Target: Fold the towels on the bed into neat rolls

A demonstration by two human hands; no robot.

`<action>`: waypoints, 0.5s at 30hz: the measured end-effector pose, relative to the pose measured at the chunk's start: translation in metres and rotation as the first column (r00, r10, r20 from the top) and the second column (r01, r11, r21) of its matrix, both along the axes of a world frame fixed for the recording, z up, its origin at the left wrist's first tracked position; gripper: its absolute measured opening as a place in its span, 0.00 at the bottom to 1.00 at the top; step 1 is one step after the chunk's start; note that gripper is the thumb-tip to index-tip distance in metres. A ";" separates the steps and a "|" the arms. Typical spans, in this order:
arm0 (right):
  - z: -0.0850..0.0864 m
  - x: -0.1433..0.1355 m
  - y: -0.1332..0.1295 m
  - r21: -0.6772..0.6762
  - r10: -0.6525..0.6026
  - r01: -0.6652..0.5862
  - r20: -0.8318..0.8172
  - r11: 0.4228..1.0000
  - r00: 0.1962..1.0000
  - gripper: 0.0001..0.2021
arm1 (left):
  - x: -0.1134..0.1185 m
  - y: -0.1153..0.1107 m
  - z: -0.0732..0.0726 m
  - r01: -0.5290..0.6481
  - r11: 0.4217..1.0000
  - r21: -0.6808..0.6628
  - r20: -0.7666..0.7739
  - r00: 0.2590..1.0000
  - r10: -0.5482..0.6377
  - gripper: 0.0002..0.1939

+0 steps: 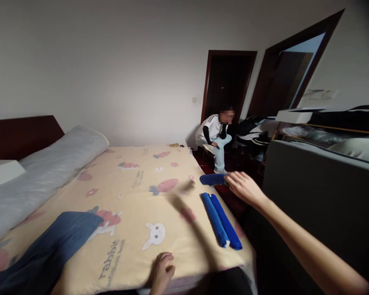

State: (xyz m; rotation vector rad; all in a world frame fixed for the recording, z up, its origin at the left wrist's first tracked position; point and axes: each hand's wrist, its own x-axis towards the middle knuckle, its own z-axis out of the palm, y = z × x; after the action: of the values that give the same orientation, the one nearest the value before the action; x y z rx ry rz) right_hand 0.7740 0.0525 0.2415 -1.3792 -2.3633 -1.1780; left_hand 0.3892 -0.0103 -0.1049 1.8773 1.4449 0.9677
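My right hand (243,187) is closed on one end of a long, narrow blue folded cloth (212,179), held out level over the bed's right edge. Two similar blue strips, a lighter folded cloth (215,220) and a darker folded cloth (226,221), lie side by side on the bed just below it; their exact kind is unclear. Near the bed's front edge rests my left hand (164,272), fingers loosely curled and thumb apart, with nothing visible in it. A dark blue garment or cloth (58,237) lies folded on the bed at left.
A cream rabbit-print sheet (135,213) covers the bed. A grey rolled bedding piece (58,164) lies by the dark headboard (24,133). A seated person (215,137) is by the far door. At right stand a dark grey panel (320,196) and a cluttered shelf (335,127).
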 end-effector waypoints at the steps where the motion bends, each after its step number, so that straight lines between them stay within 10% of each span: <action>1: -0.031 0.004 -0.009 -0.009 0.015 -0.015 0.006 1.000 1.000 0.13 | 0.000 -0.001 0.001 0.003 1.000 0.006 0.000 1.000 -0.003 0.13; 5: -0.162 0.011 -0.044 -0.190 0.054 -0.062 -0.044 0.980 0.998 0.13 | 0.001 -0.004 0.004 0.005 1.000 0.013 -0.009 1.000 -0.005 0.13; 8: -0.229 0.012 -0.064 -0.376 0.038 -0.067 -0.083 0.924 0.996 0.16 | 0.001 -0.005 0.005 -0.002 1.000 0.018 -0.013 1.000 0.002 0.13; 15: -0.255 0.022 -0.087 -0.616 -0.195 0.018 -0.221 0.787 0.956 0.20 | 0.001 -0.005 0.010 -0.008 1.000 0.013 -0.021 1.000 0.008 0.12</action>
State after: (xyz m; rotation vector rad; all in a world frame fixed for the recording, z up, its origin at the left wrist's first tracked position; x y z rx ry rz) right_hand 0.7959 -0.0348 -0.0133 -1.7338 -2.5800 -0.1735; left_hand 0.3900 -0.0154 -0.0951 1.8978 1.4631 0.9663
